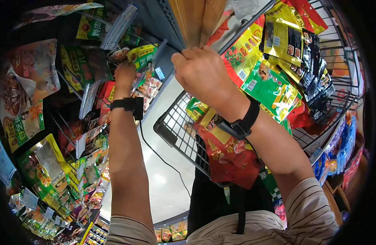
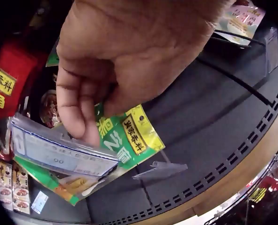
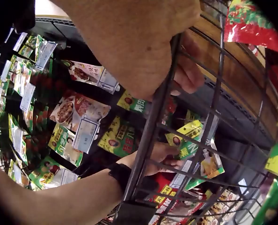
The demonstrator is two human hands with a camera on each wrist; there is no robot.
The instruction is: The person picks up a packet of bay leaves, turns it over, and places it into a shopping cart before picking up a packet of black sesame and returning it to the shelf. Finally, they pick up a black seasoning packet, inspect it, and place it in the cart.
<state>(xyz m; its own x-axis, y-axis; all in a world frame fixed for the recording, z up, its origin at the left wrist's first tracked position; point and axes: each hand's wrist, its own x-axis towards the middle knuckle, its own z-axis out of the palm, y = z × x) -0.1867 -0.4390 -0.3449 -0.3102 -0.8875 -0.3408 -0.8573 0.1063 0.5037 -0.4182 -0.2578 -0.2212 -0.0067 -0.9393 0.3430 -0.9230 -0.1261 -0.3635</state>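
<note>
A flat green packet [image 2: 125, 140] with a yellow end and light lettering is slanting across the grey shelf [image 2: 200, 112], its punched hole showing in that yellow end. The left hand [image 1: 125, 75] is pinching it, and part of its front is being hidden. A black wire cart [image 3: 152, 122] is standing beside the shelf, the right hand [image 1: 204, 75] gripping its rim; it is holding a loose heap of shiny packets [image 1: 273, 87].

left hand [image 1: 125, 74] and right hand [image 1: 202, 71] (both curled), apart
</note>
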